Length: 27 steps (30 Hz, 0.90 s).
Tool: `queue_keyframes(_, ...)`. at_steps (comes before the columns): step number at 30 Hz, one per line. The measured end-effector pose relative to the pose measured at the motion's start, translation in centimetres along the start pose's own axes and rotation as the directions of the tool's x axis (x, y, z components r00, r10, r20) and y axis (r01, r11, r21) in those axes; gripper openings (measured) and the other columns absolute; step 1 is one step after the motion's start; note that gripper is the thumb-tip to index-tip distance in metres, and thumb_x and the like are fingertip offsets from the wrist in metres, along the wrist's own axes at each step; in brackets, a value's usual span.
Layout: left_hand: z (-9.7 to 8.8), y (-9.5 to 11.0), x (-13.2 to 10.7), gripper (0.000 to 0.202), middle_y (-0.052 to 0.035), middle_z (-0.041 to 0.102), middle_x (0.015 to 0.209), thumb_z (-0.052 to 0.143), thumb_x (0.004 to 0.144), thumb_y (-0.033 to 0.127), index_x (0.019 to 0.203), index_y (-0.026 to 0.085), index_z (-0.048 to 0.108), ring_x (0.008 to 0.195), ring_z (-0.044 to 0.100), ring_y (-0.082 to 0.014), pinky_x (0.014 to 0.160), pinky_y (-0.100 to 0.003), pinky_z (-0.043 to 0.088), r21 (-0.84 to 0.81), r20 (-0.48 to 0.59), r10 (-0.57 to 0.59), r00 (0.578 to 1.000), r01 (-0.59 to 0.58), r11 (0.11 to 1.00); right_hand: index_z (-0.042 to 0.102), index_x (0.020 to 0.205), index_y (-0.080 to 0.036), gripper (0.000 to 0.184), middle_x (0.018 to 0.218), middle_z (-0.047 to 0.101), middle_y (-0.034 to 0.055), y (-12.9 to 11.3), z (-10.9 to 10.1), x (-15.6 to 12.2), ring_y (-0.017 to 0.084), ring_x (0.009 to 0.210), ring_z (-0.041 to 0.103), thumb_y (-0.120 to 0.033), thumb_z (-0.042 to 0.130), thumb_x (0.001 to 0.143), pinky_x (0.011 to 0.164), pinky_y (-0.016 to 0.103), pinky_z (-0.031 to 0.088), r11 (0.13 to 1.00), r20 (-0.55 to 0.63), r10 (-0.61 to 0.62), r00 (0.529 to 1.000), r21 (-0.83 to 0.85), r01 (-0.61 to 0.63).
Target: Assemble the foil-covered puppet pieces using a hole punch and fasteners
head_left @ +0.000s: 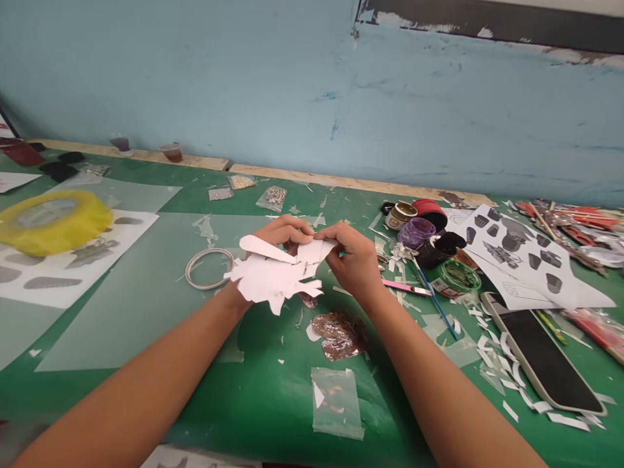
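A white paper cutout (273, 279) with jagged, leaf-like edges and a long rounded strip is held up over the green table. My left hand (284, 231) is behind it, fingers closed on its upper edge. My right hand (351, 250) pinches the cutout's right end between thumb and fingers, close to the left fingertips. Part of the left hand is hidden by the paper. Below lies a crinkled brown shiny foil piece (341, 335), and nearer the front edge a small clear plastic bag (336, 403). A thin tape roll (209, 268) lies left of the hands.
A large yellow tape roll (58, 218) rests on printed sheets at left. Paint jars (455, 279), a pink cutter (404, 286) and a blue brush (436, 302) lie at right. Beyond them are a phone (546, 357), printed paper (531, 260) and paper scraps. Small bead bags (272, 197) lie toward the wall.
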<state>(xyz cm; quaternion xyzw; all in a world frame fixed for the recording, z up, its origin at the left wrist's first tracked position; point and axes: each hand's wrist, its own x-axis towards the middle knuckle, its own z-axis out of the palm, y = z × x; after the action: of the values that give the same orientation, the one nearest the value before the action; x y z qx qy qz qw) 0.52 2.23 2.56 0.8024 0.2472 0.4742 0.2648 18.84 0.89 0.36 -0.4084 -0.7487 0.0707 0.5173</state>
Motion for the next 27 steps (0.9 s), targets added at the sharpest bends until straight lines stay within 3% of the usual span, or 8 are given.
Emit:
queue_keyframes(11, 0.6, 0.6, 0.0, 0.020, -0.0061, 0.067, 0.091, 0.056, 0.090, 0.033, 0.074, 0.022, 0.063, 0.081, 0.062, -0.0166, 0.068, -0.034, 0.050, 0.017, -0.093, 0.044, 0.995, -0.042, 0.999, 0.064, 0.085, -0.021, 0.019, 0.078, 0.067, 0.0014, -0.1, -0.1, 0.0, 0.013, 0.064, 0.057, -0.010, 0.050, 0.077, 0.058, 0.025, 0.045, 1.000, -0.006, 0.015, 1.000, 0.002, -0.015)
queue_keyframes(17, 0.7, 0.2, 0.2, 0.016, -0.0056, 0.067, 0.084, 0.059, 0.088, 0.023, 0.073, 0.021, 0.062, 0.074, 0.064, -0.0155, 0.061, -0.031, 0.051, 0.070, -0.134, 0.195, 0.972, -0.186, 0.980, 0.063, 0.086, -0.021, 0.019, 0.077, 0.066, 0.0006, 0.1, 0.1, 0.0, 0.011, 0.063, 0.057, -0.008, 0.051, 0.078, 0.055, 0.023, 0.044, 0.995, -0.069, -0.096, 0.993, -0.015, 0.095)
queue_keyframes(21, 0.9, -0.3, 0.2, 0.012, -0.0036, 0.067, 0.079, 0.066, 0.082, 0.014, 0.073, 0.020, 0.062, 0.068, 0.063, -0.0126, 0.057, -0.027, 0.050, 0.155, -0.192, 0.303, 0.933, -0.276, 0.949, 0.063, 0.086, -0.022, 0.021, 0.074, 0.064, 0.0003, 0.0, 0.2, 0.1, 0.011, 0.062, 0.055, -0.006, 0.051, 0.081, 0.054, 0.024, 0.043, 0.985, -0.122, -0.169, 0.978, -0.042, 0.165)
queue_keyframes(27, 0.8, -1.2, 0.2, 0.008, -0.0046, 0.070, 0.089, 0.067, 0.082, 0.018, 0.078, 0.022, 0.063, 0.074, 0.064, -0.0132, 0.064, -0.028, 0.052, 0.142, -0.140, 0.331, 0.933, -0.312, 0.939, 0.063, 0.086, -0.022, 0.019, 0.072, 0.063, 0.0000, -0.2, 0.1, 0.2, 0.010, 0.058, 0.053, -0.007, 0.052, 0.083, 0.051, 0.024, 0.041, 0.981, -0.136, -0.191, 0.972, -0.063, 0.184)
